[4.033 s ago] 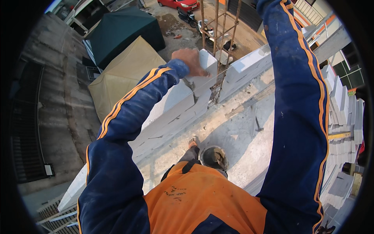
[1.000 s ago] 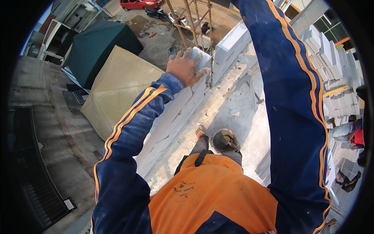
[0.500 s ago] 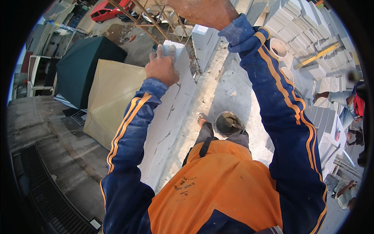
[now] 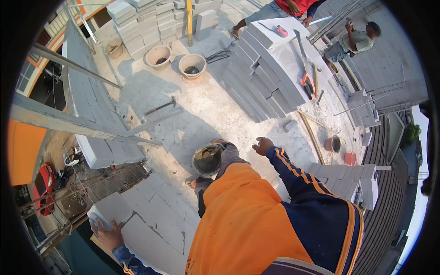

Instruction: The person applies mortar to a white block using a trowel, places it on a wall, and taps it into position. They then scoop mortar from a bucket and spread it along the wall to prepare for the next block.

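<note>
A wall of pale grey blocks (image 4: pixel 153 215) with dark mortar joints runs along my left side. My left hand (image 4: pixel 109 235) lies on the block (image 4: pixel 112 208) at its end, fingers spread over the block's edge. My right hand (image 4: pixel 262 145) is out in the air to the right, above the pale floor, fingers apart and nothing in it. By my feet stands a dark bucket (image 4: pixel 205 166) with grey-brown mortar inside, partly hidden by my leg.
A tall block stack (image 4: pixel 270 78) carries a handsaw (image 4: pixel 306 75). Two tubs (image 4: pixel 158 56) and a hammer (image 4: pixel 160 106) are on the floor. A slanting post (image 4: pixel 78 121) crosses the left side. One person (image 4: pixel 275 11) is behind the stack, another (image 4: pixel 357 41) at the far right.
My view has swung to the right, bringing the block stacks and tubs round to the front. My right arm has come down from the top. My left hand is still on the wall's end block.
</note>
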